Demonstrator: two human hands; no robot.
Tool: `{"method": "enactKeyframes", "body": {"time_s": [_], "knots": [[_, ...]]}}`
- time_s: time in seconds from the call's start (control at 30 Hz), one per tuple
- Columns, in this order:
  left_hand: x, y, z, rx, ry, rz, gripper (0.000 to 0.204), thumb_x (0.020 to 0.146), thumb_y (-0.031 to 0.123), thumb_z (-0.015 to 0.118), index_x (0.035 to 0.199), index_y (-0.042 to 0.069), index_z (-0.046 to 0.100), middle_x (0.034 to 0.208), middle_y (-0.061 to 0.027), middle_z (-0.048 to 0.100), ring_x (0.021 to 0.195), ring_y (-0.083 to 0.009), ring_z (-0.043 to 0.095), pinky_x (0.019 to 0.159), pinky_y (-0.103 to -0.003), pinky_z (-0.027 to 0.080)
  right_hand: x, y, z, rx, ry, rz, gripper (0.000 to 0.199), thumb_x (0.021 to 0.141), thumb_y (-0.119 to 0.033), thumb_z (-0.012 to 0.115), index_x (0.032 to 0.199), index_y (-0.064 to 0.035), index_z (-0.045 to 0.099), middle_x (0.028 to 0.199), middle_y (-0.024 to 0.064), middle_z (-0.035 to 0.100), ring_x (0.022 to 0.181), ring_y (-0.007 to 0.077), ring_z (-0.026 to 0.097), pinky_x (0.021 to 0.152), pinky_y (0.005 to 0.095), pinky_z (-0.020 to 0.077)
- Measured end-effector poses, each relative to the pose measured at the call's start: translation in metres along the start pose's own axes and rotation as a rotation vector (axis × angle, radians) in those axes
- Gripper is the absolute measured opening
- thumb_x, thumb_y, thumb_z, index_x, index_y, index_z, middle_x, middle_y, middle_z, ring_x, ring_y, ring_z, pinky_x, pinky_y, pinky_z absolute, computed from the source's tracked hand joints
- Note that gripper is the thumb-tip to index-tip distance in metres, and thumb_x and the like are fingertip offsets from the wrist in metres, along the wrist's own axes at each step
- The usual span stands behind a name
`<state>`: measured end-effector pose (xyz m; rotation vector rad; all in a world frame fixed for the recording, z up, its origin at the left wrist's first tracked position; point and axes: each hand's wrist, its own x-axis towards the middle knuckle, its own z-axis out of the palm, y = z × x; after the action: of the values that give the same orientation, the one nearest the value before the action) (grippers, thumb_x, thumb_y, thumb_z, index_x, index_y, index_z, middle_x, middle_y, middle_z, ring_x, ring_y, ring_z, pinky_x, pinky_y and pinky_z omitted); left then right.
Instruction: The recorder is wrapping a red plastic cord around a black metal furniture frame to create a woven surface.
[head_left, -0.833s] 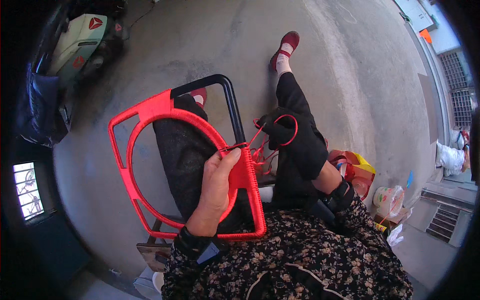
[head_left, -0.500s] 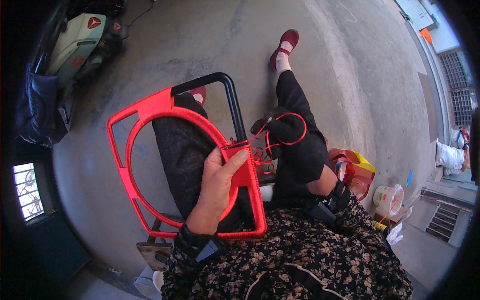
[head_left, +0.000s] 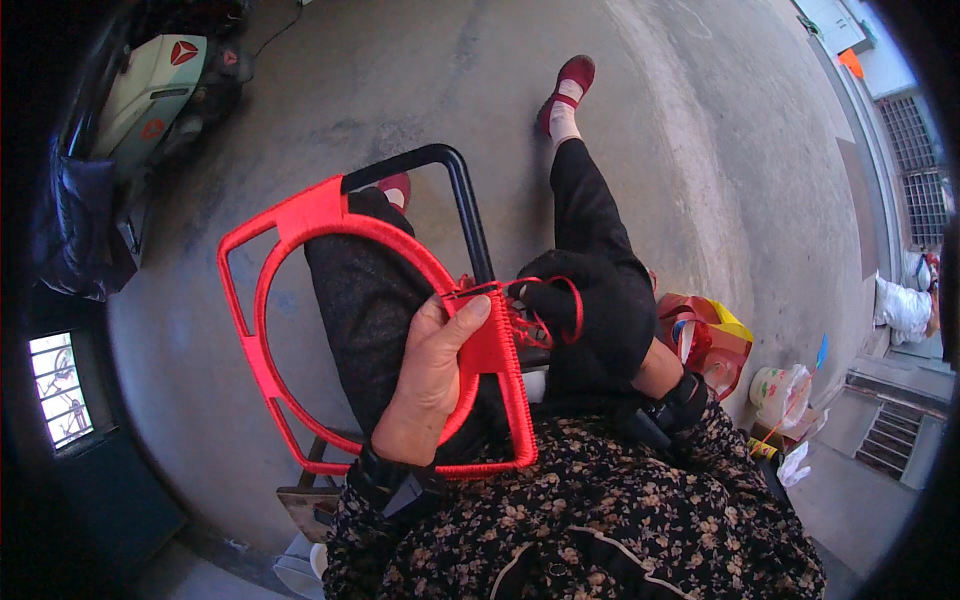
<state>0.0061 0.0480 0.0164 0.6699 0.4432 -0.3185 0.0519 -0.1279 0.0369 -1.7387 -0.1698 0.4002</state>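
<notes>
My bare left hand [head_left: 425, 375] grips a rectangular frame with a ring inside it [head_left: 297, 218], thumb on top of its right side. Red cord is wound tightly over most of the frame, while the upper right corner is bare black tube [head_left: 463, 200]. In a black glove, my right hand [head_left: 600, 315] is closed at the frame's right edge, beside the left thumb. Loose red cord [head_left: 578, 300] runs from the wound edge and loops over the gloved fingers. The glove partly hides the cord, and its fingertips are hard to make out.
My legs in black trousers [head_left: 590, 210] stretch out below the frame. On the right stand a red and yellow bag [head_left: 715, 335] and a white tub [head_left: 775, 395]. A pale scooter [head_left: 160, 90] is parked at the upper left on the concrete floor [head_left: 400, 70].
My gloved right hand has turned and come down to the frame's right edge, and the cord loop has shrunk. My left hand keeps its grip, the frame almost still.
</notes>
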Motion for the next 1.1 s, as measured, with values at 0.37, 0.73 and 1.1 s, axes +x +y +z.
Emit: {"method": "enactKeyframes", "body": {"time_s": [0.37, 0.73, 1.1], "knots": [[-0.001, -0.004, -0.003, 0.059, -0.007, -0.001, 0.022, 0.088, 0.008, 0.061, 0.108, 0.001, 0.057, 0.096, -0.009, 0.066, 0.085, -0.0167, 0.065, 0.081, -0.031, 0.054, -0.003, -0.003, -0.006, -0.021, 0.026, 0.045, 0.018, 0.088, -0.016, 0.061, 0.095, 0.0009, 0.065, 0.075, 0.003, 0.063, 0.068, 0.0073, 0.056, 0.06, 0.0239, 0.0443], [-0.022, 0.019, 0.012, 0.116, -0.034, 0.086, 0.022, 0.093, 0.01, 0.054, 0.112, -0.001, 0.054, 0.099, -0.0077, 0.064, 0.088, -0.0151, 0.063, 0.081, -0.03, 0.052, 0.029, 0.0, 0.002, 0.133, -0.168, -0.094, 0.023, 0.087, -0.017, 0.062, 0.104, -0.0031, 0.066, 0.078, 0.0044, 0.067, 0.066, 0.0122, 0.06, 0.062, 0.0265, 0.0485], [-0.091, 0.059, -0.009, 0.023, 0.083, 0.139, 0.042, 0.1, 0.037, 0.03, 0.113, 0.004, 0.053, 0.071, -0.0097, 0.062, 0.044, -0.0176, 0.055, 0.04, -0.027, 0.046, 0.013, -0.054, 0.08, -0.017, -0.266, -0.387, 0.024, 0.08, -0.012, 0.07, 0.103, -0.0054, 0.067, 0.089, 0.011, 0.068, 0.08, 0.018, 0.065, 0.073, 0.0287, 0.051]]}}
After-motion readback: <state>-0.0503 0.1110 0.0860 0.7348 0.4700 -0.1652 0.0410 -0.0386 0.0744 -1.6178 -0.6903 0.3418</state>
